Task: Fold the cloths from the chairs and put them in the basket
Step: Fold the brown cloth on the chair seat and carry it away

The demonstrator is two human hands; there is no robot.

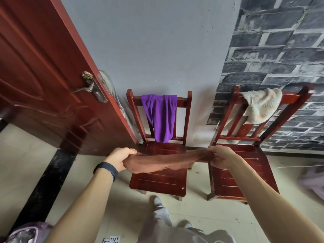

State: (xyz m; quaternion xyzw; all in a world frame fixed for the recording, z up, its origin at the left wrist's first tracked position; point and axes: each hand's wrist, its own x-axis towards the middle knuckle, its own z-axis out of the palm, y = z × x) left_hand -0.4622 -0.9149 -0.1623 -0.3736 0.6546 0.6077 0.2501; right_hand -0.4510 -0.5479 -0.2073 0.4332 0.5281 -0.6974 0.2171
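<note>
A red wooden left chair (157, 179) and a red wooden right chair (245, 172) are set side by side before the grey wall (149, 50). A purple cloth (160, 116) is hung over the left chair's back, a cream fluffy towel (261, 106) over the right chair's back. A brown cloth (166, 161) is held stretched before both chairs, between the left hand (119, 158) and the right hand (222, 157)

You wear a smooth, dark navy wristband (106, 170) with a flat oblong face, snug round the wrist just behind your left grip (121, 159). Your right grip (222, 157) and its wrist are bare. Both forearms are bare too, all the way to the lower edge of the view. Between them show your loose, creased, light grey trousers (160, 218) and your pale grey shoes (158, 201) with rounded toes.
</note>
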